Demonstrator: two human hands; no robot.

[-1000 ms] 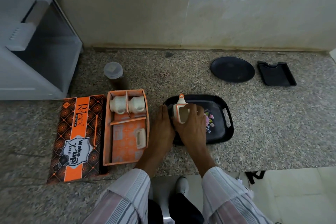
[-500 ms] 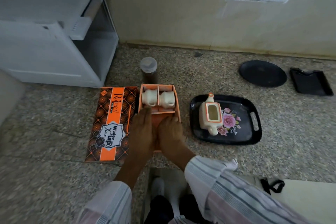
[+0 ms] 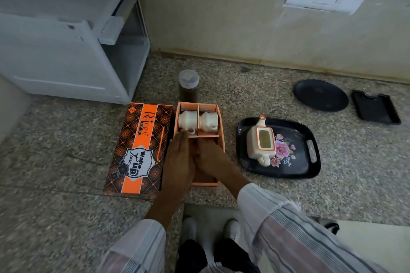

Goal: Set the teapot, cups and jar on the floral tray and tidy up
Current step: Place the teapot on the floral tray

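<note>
On the speckled grey granite table (image 3: 266, 99) a cream, boxy ceramic teapot with orange trim (image 3: 261, 141) stands open-topped on the left part of the black rectangular tray with a pink flower print (image 3: 310, 168), its spout toward the far side and its handle toward the near side. To the left of the tray lies an open orange cardboard box with dividers (image 3: 220, 131); its two far compartments each hold a cream ceramic cup (image 3: 187, 120) (image 3: 209, 120), side by side. Both hands reach into the larger near compartment of that box. The left hand (image 3: 178, 162) lies flat and palm down along the box's left wall, its fingers (image 3: 183, 137) stretched straight and together, their tips just at the divider below the left cup, close to its handle; it grips nothing that shows. The right hand (image 3: 210, 159) is pressed against it, its fingers curled down into the compartment; whether they hold anything cannot be told. The teapot is well to the right of both hands. Just beyond the box's far edge stands a dark jar with a clear round lid (image 3: 188, 83). The box's orange-and-black patterned lid (image 3: 138, 148) lies flat just left of the box. Far right on the table sit a round black plate (image 3: 321, 95) and a small black rectangular tray (image 3: 376, 108).
</note>
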